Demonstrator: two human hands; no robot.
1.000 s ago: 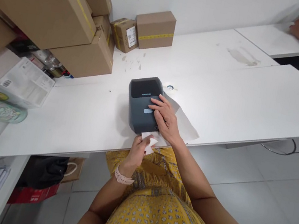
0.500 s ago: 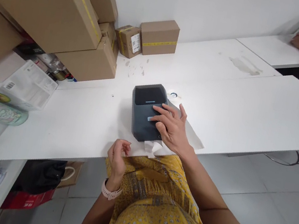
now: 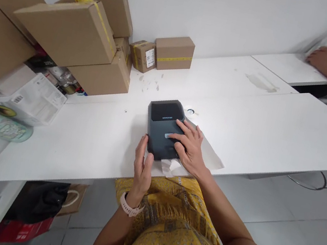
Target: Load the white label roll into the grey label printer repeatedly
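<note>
A dark blue-grey label printer (image 3: 160,141) with a black front window lies on the white table. My right hand (image 3: 189,146) rests over its right side, fingers spread, with the index fingertip on the pale button (image 3: 168,135). Beside the printer's lower left edge is my left hand (image 3: 143,165), fingers stretched out and upright; whether it touches the casing I cannot tell. From under the printer's front end a crumpled piece of white paper (image 3: 170,166) sticks out. A larger white sheet (image 3: 210,152) lies to the right, partly behind my right hand.
Cardboard boxes (image 3: 68,34) are stacked at the left, with two smaller taped boxes (image 3: 174,53) by the wall. A mint-green bottle (image 3: 7,128) and a white carton (image 3: 39,98) lie at the left edge. Another person's hand (image 3: 319,57) is at the far right table.
My left hand has moved up and right from the table's edge to the printer's left side, and its curled fingers have straightened. My right hand stays at the button. The view has shifted slightly.
</note>
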